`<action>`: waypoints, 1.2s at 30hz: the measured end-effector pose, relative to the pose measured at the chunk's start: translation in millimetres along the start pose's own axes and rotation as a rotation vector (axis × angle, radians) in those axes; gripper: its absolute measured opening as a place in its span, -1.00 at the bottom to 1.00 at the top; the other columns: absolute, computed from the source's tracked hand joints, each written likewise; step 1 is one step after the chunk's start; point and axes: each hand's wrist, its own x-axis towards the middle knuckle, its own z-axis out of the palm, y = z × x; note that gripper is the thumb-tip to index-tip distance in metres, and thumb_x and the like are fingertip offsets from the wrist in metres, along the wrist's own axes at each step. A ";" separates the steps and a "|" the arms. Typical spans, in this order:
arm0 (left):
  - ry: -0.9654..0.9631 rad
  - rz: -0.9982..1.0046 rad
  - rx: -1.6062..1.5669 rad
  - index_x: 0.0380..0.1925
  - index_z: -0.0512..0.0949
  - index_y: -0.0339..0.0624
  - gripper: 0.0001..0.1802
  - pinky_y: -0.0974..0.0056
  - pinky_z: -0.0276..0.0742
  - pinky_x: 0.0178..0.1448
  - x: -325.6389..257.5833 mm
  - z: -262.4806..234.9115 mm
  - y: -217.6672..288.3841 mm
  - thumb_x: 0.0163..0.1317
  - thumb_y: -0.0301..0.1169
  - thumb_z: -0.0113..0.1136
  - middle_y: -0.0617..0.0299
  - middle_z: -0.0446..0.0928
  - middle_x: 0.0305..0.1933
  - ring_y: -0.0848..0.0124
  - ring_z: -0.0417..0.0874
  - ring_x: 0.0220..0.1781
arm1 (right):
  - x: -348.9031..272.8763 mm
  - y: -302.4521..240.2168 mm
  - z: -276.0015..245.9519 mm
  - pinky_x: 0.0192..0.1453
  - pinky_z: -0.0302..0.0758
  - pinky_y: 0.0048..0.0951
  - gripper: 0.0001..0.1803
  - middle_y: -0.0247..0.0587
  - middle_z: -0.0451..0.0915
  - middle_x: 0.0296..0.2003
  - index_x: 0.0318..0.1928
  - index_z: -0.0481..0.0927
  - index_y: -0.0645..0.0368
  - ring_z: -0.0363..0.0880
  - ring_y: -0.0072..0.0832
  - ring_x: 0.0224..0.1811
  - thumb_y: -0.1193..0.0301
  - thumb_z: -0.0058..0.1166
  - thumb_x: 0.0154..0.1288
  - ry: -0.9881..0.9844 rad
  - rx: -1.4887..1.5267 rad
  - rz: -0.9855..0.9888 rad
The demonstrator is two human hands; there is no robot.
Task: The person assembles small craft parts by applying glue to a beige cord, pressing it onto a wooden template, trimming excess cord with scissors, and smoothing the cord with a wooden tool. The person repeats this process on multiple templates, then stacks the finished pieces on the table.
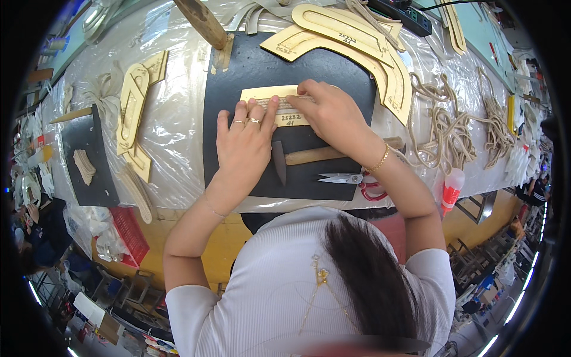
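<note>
A pale yellow flat template (256,94) with dark markings lies on a black mat (238,71) in front of me. Across it runs a beige braided cord strip (284,106), partly hidden under my fingers. My left hand (247,143) rests with its fingers stretched out and their tips on the strip and template. Bent over the template's right part, my right hand (336,116) pinches the strip with thumb and forefinger. Just below my hands lies a hammer (312,156) with a wooden handle. Scissors (345,178) with red handles sit near the mat's front edge.
More templates (351,50) overlap at the mat's far right; others (132,101) lie left. Tangled cords (446,131) and a red-and-white bottle (452,189) are at right. A wooden shaft (202,24) stands at the back. A dark board (89,143) holds a braided piece.
</note>
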 end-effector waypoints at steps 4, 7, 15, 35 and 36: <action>0.029 -0.004 0.038 0.28 0.51 -0.06 -0.51 -0.10 0.24 0.39 1.3 -8.0 7.8 0.35 -0.30 0.20 0.05 0.50 0.19 0.16 0.50 0.27 | -12.8 -5.3 -10.9 -0.09 0.57 -0.32 -0.56 -0.32 0.52 -0.09 0.09 0.68 0.03 0.57 -0.31 -0.12 0.50 0.15 0.15 -0.051 -0.218 -0.045; 0.039 -0.019 -0.199 0.21 0.52 -0.21 -0.55 -0.09 0.23 0.42 7.9 -1.1 27.5 0.34 -0.35 0.20 0.04 0.46 0.23 0.14 0.48 0.29 | -16.5 0.3 -13.9 -0.10 0.57 -0.33 -0.52 -0.32 0.53 -0.10 0.14 0.68 0.00 0.57 -0.30 -0.13 0.51 0.15 0.17 -0.053 -0.173 -0.025; 0.120 -0.067 -0.181 0.28 0.48 -0.26 -0.43 -0.09 0.24 0.41 5.3 12.5 43.1 0.29 -0.29 0.17 -0.01 0.52 0.18 0.13 0.49 0.29 | -25.9 27.3 -22.9 -0.10 0.57 -0.24 -0.79 -0.12 0.54 -0.25 -0.10 0.75 0.18 0.61 -0.19 -0.23 0.53 0.25 0.24 0.042 0.428 0.272; 0.011 -0.115 -0.099 0.36 0.45 0.03 -0.39 -0.19 0.23 0.36 18.4 7.4 60.3 0.34 -0.09 0.22 -0.06 0.53 0.10 0.02 0.48 0.25 | -31.1 29.0 -27.6 0.01 0.56 -0.30 -0.60 -0.22 0.51 -0.12 0.00 0.73 0.07 0.56 -0.28 -0.10 0.61 0.08 0.15 -0.021 -0.040 -0.009; 0.060 -0.098 -0.088 0.34 0.46 -0.01 -0.39 -0.18 0.24 0.36 20.0 6.1 61.8 0.32 -0.11 0.24 -0.06 0.52 0.10 0.02 0.48 0.24 | -32.5 28.9 -27.6 0.00 0.56 -0.29 -0.58 -0.21 0.51 -0.11 0.02 0.73 0.04 0.57 -0.27 -0.11 0.61 0.08 0.16 -0.011 -0.026 0.009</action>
